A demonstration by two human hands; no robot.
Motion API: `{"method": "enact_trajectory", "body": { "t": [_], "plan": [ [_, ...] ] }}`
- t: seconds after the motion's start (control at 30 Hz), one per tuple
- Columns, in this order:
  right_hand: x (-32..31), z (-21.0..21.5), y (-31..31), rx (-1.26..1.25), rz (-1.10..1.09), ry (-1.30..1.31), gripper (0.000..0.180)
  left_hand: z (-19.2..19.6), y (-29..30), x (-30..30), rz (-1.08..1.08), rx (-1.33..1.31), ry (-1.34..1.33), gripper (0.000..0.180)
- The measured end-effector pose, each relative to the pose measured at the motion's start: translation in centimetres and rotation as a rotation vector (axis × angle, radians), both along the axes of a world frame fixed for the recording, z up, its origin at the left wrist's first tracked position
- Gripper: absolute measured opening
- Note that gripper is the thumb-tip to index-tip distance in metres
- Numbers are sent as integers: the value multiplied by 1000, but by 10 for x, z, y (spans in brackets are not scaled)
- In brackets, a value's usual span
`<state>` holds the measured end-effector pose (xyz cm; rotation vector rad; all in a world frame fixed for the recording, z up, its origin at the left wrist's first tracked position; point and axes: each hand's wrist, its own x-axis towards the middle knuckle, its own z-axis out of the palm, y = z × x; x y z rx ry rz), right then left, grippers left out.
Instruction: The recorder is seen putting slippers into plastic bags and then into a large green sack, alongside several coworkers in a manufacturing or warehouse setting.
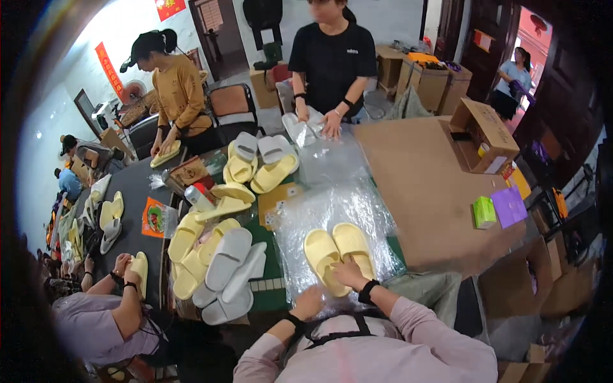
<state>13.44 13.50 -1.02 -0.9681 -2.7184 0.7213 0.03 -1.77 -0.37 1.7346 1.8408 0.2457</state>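
A pair of yellow slippers lies side by side, toes pointing away from me, on clear plastic bags. My right hand is over the heel half of the pair, its fingers bent down at the inner edges where the two slippers meet. To the left of the heels is my left hand, low over the edge of the plastic and apart from the slippers. Its fingertips are too small and unclear to read. Black bands circle both my wrists.
Loose yellow and grey slippers are heaped at my left. A spray can stands behind them. Across the table, a person in black handles grey slippers. Rightward are an open carton, a green box and a purple packet.
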Motion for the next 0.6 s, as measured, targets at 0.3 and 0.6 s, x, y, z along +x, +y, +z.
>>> {"method": "enact_trajectory", "body": {
  "t": [0.3,0.6],
  "plan": [
    [-36,44,-1,-198,-224,43,35,-73,-30,-4,-128,356,436,68],
    [25,60,-32,-172,-449,461,21,-87,-6,-1,-320,257,712,64]
  ]
}}
